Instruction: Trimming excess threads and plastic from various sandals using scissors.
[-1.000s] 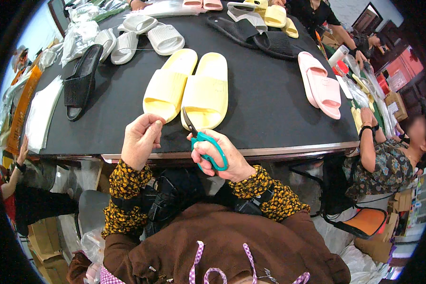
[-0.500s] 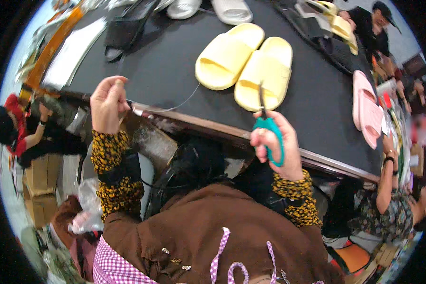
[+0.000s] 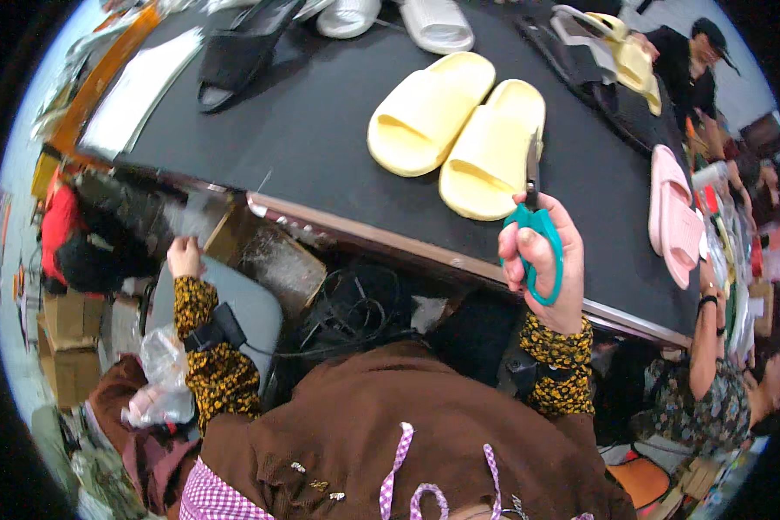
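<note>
From the head view, the right hand point(image 3: 542, 260) is closed around teal-handled scissors point(image 3: 535, 234), blades up over the table's near edge beside the clean, whole yellow slippers point(image 3: 459, 130), nothing visibly cut yet, while the left hand point(image 3: 185, 257) hangs below the edge, its grip unclear.

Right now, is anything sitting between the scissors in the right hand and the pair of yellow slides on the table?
Nothing visible. The right hand holds the teal-handled scissors upright at the table's near edge, and the blade tip already overlaps the nearer of the yellow slides in this view. The left hand is down beside the table, away from them.
</note>
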{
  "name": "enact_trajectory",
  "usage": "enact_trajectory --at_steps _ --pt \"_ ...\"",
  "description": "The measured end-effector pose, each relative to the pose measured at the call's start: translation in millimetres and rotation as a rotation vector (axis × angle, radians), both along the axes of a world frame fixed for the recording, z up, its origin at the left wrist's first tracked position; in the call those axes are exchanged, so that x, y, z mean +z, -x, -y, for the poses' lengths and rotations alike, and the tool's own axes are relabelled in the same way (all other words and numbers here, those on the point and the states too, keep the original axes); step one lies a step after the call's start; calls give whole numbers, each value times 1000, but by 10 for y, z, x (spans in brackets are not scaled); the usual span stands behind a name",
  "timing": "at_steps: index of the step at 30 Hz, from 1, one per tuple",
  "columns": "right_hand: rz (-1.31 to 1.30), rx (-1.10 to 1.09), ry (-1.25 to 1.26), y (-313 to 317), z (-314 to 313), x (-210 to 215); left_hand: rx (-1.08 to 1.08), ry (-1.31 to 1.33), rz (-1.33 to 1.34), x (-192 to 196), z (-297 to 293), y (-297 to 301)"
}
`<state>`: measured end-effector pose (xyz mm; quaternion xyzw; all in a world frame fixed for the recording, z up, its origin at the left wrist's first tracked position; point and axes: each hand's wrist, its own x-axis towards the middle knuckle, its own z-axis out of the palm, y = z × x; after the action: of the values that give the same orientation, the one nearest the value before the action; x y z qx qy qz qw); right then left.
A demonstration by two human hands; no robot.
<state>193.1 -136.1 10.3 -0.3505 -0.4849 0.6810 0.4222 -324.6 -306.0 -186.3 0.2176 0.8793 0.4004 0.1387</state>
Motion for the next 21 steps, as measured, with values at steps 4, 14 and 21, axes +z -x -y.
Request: enact_trajectory --at_steps 4,14,21 --pt "10 35 -72 37 -13 10 62 -42 -361 -311 179 455" --pt "126 3 -128 -157 -27 82 -622 -552 -232 1636 -1406 -1439" --pt "116 37 -139 -261 -17 -36 -1309 -422 -755 1813 -2581 -2370"
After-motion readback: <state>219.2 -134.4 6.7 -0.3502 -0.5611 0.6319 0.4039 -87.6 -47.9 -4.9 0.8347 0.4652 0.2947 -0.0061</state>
